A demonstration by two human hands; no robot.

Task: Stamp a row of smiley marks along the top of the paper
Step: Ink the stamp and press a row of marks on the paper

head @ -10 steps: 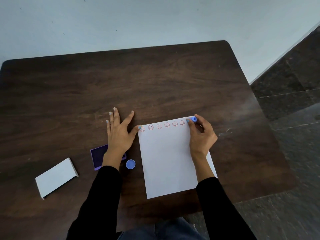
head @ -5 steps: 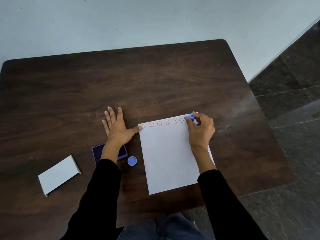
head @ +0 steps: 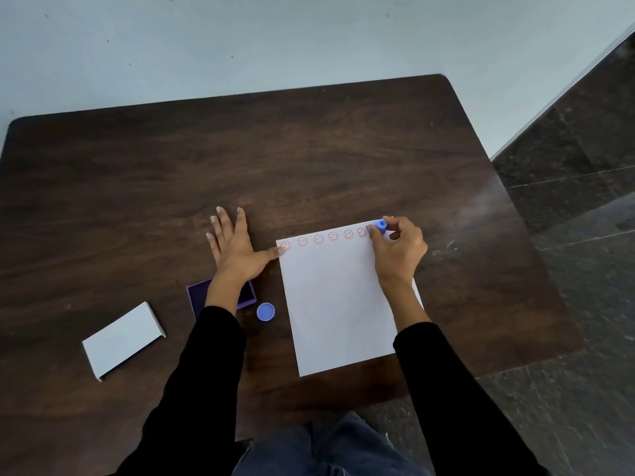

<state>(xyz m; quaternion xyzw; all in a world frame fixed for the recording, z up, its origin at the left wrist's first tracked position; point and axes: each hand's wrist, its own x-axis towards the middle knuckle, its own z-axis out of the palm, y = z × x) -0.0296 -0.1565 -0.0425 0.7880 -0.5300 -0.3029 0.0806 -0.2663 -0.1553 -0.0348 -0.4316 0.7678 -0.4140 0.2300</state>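
A white sheet of paper (head: 336,304) lies on the dark wooden table (head: 240,149). Along its top edge runs a row of several red smiley marks (head: 319,239). My right hand (head: 398,252) grips a small blue stamp (head: 380,225) and holds it down on the paper's top right corner, just right of the last mark. My left hand (head: 237,249) lies flat on the table with fingers spread; its thumb tip rests on the paper's top left corner, partly over the first mark.
A purple ink pad (head: 202,297) sits partly hidden under my left wrist. A round blue cap (head: 265,311) lies between the pad and the paper. A white box lid (head: 123,338) rests at the front left. The table's right edge borders dark floor tiles.
The stamp stays at the paper's top right corner and both hands keep their places. My head has shifted slightly, so the whole scene sits a little differently in view.
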